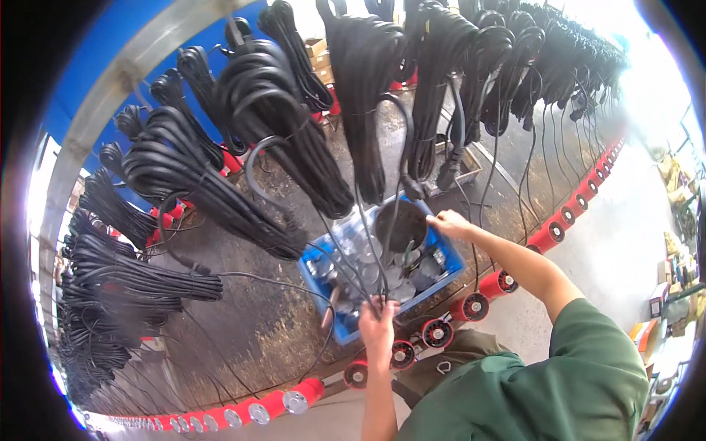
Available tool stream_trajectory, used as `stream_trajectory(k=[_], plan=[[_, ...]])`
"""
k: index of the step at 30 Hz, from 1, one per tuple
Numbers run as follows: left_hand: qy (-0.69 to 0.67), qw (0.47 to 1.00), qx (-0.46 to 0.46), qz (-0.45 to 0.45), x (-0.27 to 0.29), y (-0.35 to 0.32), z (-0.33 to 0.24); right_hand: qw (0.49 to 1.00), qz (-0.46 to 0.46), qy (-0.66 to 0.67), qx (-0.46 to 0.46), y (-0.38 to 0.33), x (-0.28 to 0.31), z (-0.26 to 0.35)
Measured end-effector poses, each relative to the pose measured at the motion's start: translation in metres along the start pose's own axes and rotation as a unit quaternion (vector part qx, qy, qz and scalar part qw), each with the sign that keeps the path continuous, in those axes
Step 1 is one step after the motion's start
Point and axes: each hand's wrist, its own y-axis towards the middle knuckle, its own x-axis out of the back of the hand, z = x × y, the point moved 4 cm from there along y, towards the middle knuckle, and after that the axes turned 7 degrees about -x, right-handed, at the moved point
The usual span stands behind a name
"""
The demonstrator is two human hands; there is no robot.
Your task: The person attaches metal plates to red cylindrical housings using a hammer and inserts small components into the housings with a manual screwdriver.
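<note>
Several thin black cables [382, 273] hang down over a blue crate [340, 334] and run into my left hand [377, 323]. Its fingers are closed around them at the near side of the crate. Inside the crate lie clear and grey round plastic parts [397, 275], with a dark round tub [401, 226] at the far side. My right hand [452, 225] is at the crate's right edge, fingertips pinched together against the tub's rim. Whether those fingers grip the rim or a small part, I cannot make out.
Thick coiled black cables [287, 125] hang all round above the worn table [257, 331]. Red cylindrical housings [471, 307] line its near edge in a curved row. A shallow tray [467, 165] sits behind the crate. Boxes and goods [662, 301] stand at the far right.
</note>
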Motion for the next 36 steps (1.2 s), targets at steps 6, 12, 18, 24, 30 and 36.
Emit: stream_trajectory(k=[6, 12, 18, 24, 30, 36], plan=[[0.326, 0.867, -0.352, -0.137, -0.056, -0.036, -0.058, 0.953, -0.217, 0.122, 0.171, -0.050, 0.067, 0.004], [0.594, 0.773, -0.112, 0.192, -0.156, 0.060, 0.042, 0.885, -0.269, 0.096, 0.367, -0.055, 0.094, 0.018], [0.700, 0.627, -0.190, 0.287, -0.139, 0.098, 0.094, 0.913, -0.049, -0.067, 0.401, -0.024, 0.066, 0.034], [0.673, 0.648, -0.241, 0.262, -0.146, 0.089, 0.059, 0.917, -0.041, -0.181, 0.354, -0.011, 0.044, 0.061], [0.367, 0.908, -0.198, 0.034, -0.128, 0.031, 0.017, 0.928, -0.061, -0.134, 0.341, 0.001, 0.050, 0.060], [0.513, 0.826, -0.196, 0.128, -0.144, -0.008, 0.020, 0.929, -0.037, -0.162, 0.331, 0.002, 0.037, 0.063]])
